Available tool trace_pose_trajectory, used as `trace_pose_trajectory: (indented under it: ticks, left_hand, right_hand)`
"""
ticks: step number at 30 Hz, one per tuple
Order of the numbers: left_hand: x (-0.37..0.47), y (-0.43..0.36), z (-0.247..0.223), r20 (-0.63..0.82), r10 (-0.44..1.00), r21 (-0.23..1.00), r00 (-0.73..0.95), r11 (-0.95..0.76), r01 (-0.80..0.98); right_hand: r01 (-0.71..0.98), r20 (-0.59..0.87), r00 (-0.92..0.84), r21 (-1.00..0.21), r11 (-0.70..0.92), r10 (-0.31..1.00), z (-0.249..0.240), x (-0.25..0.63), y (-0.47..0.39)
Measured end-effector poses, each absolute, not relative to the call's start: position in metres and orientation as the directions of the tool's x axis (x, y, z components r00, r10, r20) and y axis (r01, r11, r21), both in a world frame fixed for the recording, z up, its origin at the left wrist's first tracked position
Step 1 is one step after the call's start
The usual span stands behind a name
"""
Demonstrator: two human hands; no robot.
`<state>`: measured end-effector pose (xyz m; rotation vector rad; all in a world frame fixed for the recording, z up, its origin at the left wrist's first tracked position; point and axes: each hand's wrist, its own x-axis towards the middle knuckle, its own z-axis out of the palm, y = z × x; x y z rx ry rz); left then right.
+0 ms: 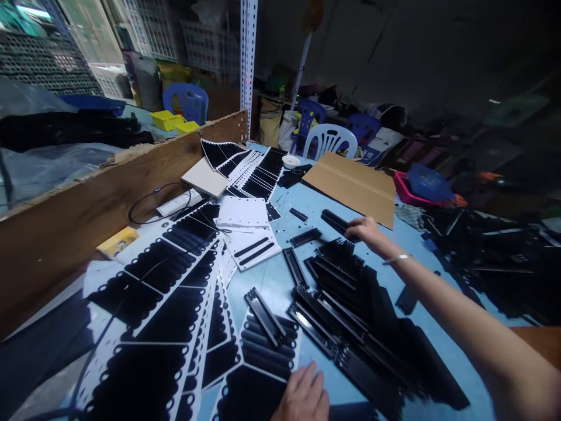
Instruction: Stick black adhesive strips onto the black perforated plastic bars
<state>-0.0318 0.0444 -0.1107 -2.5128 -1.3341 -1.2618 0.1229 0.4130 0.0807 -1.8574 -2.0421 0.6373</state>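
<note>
On the blue tabletop (pixel 258 283), black sheets with white scalloped borders (pixel 162 269) fan out at the left and centre. My left hand (pixel 304 394) rests at the bottom centre, on the lower edge of one such sheet, its fingers bent side by side; nothing shows in it. Further back at the right, my right hand (pixel 362 228) has its fingers closed on the near end of a black strip (pixel 335 221). Between and right of the hands lies a heap of black strips (pixel 350 316). One loose strip (pixel 265 316) lies across a black sheet near my left hand.
Brown cardboard (pixel 350 184) lies at the back right. White cards (pixel 245 228), a small white bowl (pixel 291 161) and a power strip (pixel 179 202) are on the table. A wooden board (pixel 109 187) borders the left. Black pieces (pixel 495 251) pile up far right.
</note>
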Motion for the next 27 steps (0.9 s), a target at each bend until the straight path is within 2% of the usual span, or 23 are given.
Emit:
trace_pose_trajectory:
  ticks: [1, 3, 4, 6, 9, 11, 13, 15, 17, 19, 22, 25, 27]
  left_hand:
    - [-0.034, 0.044, -0.105, 0.632, 0.693, 0.335, 0.347, -0.648, 0.684]
    - [-0.044, 0.040, -0.083, 0.477, 0.739, 0.436, 0.476, -0.669, 0.602]
    - [-0.050, 0.037, -0.067, 0.374, 0.789, 0.507, 0.487, -0.614, 0.605]
    - [-0.061, 0.033, -0.038, 0.260, 0.834, 0.590, 0.487, -0.536, 0.604]
    - [-0.067, 0.033, -0.013, 0.197, 0.838, 0.617, 0.509, -0.509, 0.600]
    - [-0.066, 0.034, -0.011, 0.189, 0.829, 0.601, 0.527, -0.521, 0.605]
    - [-0.063, 0.035, -0.014, 0.201, 0.821, 0.579, 0.535, -0.540, 0.611]
    - [-0.061, 0.035, -0.016, 0.233, 0.821, 0.566, 0.522, -0.551, 0.614]
    - [-0.061, 0.035, -0.017, 0.267, 0.820, 0.571, 0.507, -0.558, 0.602]
    - [-0.063, 0.037, -0.018, 0.284, 0.794, 0.585, 0.537, -0.587, 0.559]
    - [-0.074, 0.046, -0.022, 0.296, 0.726, 0.569, 0.621, -0.656, 0.496]
    - [-0.089, 0.054, -0.024, 0.281, 0.686, 0.516, 0.671, -0.698, 0.497]
    - [-0.095, 0.056, -0.021, 0.249, 0.681, 0.483, 0.689, -0.704, 0.521]
  right_hand:
    - [0.847, -0.094, -0.119, -0.529, 0.051, 0.988, 0.082, 0.140, 0.387]
    - [0.837, -0.125, -0.150, -0.543, 0.059, 0.981, 0.081, 0.171, 0.336]
    - [0.863, -0.120, -0.150, -0.499, 0.071, 0.981, 0.079, 0.182, 0.313]
    - [0.921, -0.098, -0.171, -0.369, 0.123, 0.980, 0.075, 0.196, 0.275]
    - [0.963, 0.028, -0.214, -0.162, 0.216, 0.976, 0.074, 0.188, 0.237]
    - [0.954, 0.170, -0.266, -0.093, 0.284, 0.949, 0.076, 0.160, 0.219]
    - [0.908, 0.215, -0.378, -0.106, 0.406, 0.900, 0.078, 0.117, 0.199]
    - [0.815, 0.096, -0.545, -0.172, 0.553, 0.833, 0.076, 0.064, 0.175]
    - [0.759, -0.076, -0.642, -0.199, 0.620, 0.763, 0.071, 0.014, 0.156]
    - [0.774, -0.114, -0.626, -0.214, 0.596, 0.771, 0.064, -0.023, 0.148]
    - [0.838, -0.081, -0.522, -0.232, 0.493, 0.849, 0.058, -0.037, 0.145]
    - [0.872, 0.011, -0.425, -0.265, 0.412, 0.905, 0.059, -0.007, 0.120]
    - [0.851, 0.113, -0.413, -0.305, 0.427, 0.904, 0.056, 0.030, 0.089]
